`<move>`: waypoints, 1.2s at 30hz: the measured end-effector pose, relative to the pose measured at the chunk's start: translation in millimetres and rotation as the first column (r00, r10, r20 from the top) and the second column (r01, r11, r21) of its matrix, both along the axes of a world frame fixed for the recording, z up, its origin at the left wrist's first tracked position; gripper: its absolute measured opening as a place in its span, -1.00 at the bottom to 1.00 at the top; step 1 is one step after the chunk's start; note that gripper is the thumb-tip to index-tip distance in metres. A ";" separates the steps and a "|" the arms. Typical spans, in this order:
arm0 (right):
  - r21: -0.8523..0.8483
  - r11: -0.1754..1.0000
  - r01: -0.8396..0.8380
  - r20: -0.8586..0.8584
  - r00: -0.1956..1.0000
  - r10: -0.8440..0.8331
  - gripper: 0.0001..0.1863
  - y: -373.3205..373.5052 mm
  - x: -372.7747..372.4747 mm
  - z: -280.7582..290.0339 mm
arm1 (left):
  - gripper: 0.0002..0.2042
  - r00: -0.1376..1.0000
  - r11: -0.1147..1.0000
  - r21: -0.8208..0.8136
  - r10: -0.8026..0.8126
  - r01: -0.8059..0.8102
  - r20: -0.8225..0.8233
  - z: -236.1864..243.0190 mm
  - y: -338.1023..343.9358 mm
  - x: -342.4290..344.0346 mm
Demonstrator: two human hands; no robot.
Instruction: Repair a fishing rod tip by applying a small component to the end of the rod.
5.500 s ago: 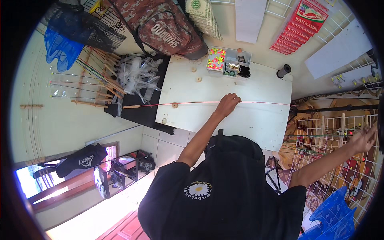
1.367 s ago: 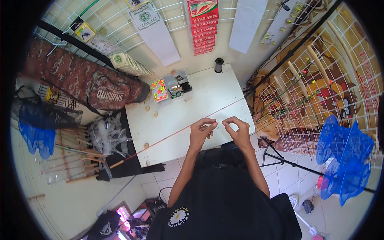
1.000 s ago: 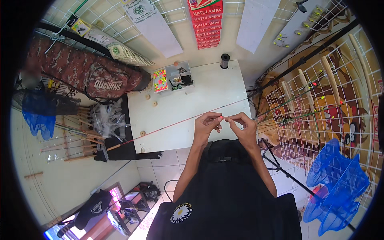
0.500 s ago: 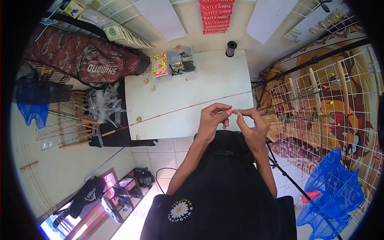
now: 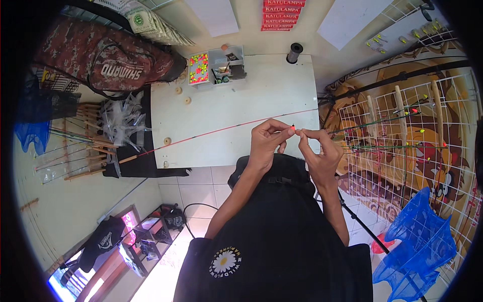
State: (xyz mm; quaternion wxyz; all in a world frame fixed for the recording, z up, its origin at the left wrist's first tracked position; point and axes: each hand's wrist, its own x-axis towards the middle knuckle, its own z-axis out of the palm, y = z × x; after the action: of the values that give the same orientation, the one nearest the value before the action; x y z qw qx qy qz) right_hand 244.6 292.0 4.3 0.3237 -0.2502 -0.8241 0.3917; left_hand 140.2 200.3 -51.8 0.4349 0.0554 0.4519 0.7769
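My left hand [image 5: 267, 142] pinches a small orange-red fishing float [image 5: 293, 128] between thumb and index finger, its dark tip pointing up. Right beside it, my right hand [image 5: 321, 153] has its thumb and index fingertips pressed together; whatever lies between them is too small to make out. Both hands are above the table's near right edge. Behind them a thin red fishing rod [image 5: 201, 134] lies slantwise across the white table [image 5: 241, 100], its wooden handle at the left.
A divided tray [image 5: 211, 83] of colourful floats stands at the table's back, a dark spool [image 5: 295, 52] at the far right corner. Small wooden discs [image 5: 187, 100] lie on the left. A wire rack [image 5: 377, 121] with rods and a blue net [image 5: 420, 241] are at right.
The float now shows upright with its dark tip at my left fingertips; before, only a bit of its colour showed. My right fingertips are slightly farther from it. The whole view has shifted a little.
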 end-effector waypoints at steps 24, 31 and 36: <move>0.004 0.999 0.053 0.012 0.999 -0.053 -0.89 -1.4 -3.2 -6.6 | -0.86 0.999 0.999 -0.009 -0.031 0.032 0.039 4.9 0.4 -3.0; -0.027 0.998 0.056 0.007 0.998 -0.056 -0.90 -0.2 -4.4 -7.3 | -0.86 0.999 1.000 -0.004 -0.024 0.024 0.034 4.2 1.6 -3.4; -0.012 0.999 0.048 0.024 0.999 -0.048 -0.90 1.4 -4.8 -5.1 | -0.86 0.999 1.000 -0.007 -0.022 0.022 0.037 2.9 2.4 -3.5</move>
State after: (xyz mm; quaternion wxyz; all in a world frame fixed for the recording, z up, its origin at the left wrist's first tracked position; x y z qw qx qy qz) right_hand 239.8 293.4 -0.8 0.3216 -0.2766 -0.8191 0.3861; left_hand 136.7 202.7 -48.9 0.4520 0.0444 0.4462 0.7711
